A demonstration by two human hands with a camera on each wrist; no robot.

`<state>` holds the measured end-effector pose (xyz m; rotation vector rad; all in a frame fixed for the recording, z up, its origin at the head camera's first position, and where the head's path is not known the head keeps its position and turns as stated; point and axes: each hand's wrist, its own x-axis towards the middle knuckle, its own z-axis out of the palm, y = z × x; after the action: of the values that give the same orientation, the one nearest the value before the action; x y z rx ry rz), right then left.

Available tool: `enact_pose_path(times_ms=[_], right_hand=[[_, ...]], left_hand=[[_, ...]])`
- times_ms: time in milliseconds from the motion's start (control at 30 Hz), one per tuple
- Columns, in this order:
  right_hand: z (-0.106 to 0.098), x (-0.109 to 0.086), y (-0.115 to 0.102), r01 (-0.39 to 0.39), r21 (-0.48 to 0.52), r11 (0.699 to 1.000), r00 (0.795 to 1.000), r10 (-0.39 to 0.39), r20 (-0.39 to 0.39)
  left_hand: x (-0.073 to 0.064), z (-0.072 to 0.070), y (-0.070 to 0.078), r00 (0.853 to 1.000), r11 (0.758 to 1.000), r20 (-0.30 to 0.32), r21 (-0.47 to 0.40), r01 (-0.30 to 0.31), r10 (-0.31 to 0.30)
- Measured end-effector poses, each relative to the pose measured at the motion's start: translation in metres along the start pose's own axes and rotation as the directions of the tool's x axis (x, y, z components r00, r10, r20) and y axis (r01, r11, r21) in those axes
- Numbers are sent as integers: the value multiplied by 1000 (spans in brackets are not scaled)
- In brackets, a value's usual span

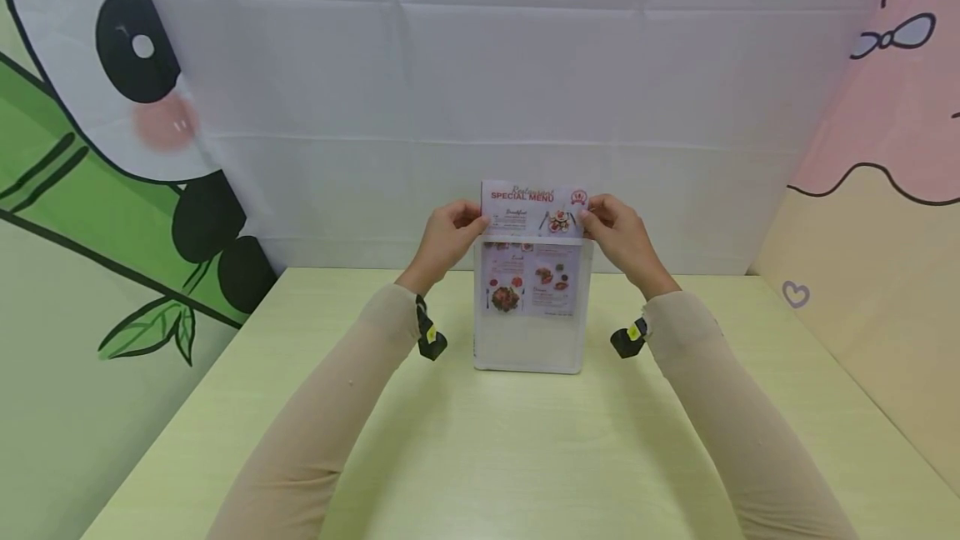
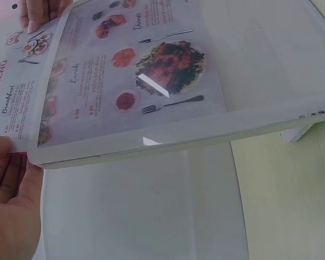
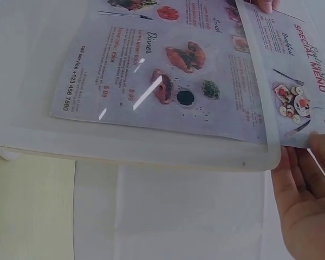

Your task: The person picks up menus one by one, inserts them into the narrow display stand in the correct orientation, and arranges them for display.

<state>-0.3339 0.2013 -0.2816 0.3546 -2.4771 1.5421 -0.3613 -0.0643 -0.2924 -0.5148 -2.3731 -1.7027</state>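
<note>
A printed menu sheet (image 1: pixel 517 225) headed "Special Menu" sits partly inside a clear upright display stand (image 1: pixel 528 347) on the table. Its upper part sticks out above the stand's top edge, while the lower part shows through the clear front. At the sheet's left edge my left hand (image 1: pixel 447 238) pinches the paper between thumb and fingers. My right hand (image 1: pixel 621 242) pinches the opposite edge. Both wrist views show thumbs on the printed face and fingers behind, close to the stand's top corners. Below the sheet, the stand's lower part shows no print.
The pale wooden table (image 1: pixel 525 457) carries the stand near its back edge. Behind it hangs a creased white sheet (image 1: pixel 525 73). Painted cartoon panels flank the table, a green one (image 1: pixel 90 182) at left and a pink and cream one (image 1: pixel 862 223) at right.
</note>
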Motion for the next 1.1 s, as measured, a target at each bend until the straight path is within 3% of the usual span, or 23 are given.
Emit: enact_pose_path(times_ms=[400,833,1100], right_hand=[[0,-1,0,0,-57,998,1000,-1,-5],[2,1,0,-1,-18,1000,1000,1,-28],[0,-1,0,12,-131,991,1000,-15,-20]], left_hand=[[-1,0,1,1000,1000,1,4,-14,14],[-1,0,2,1000,1000,11,9,-15,14],[-2,0,3,1000,1000,8,13,-8,8]])
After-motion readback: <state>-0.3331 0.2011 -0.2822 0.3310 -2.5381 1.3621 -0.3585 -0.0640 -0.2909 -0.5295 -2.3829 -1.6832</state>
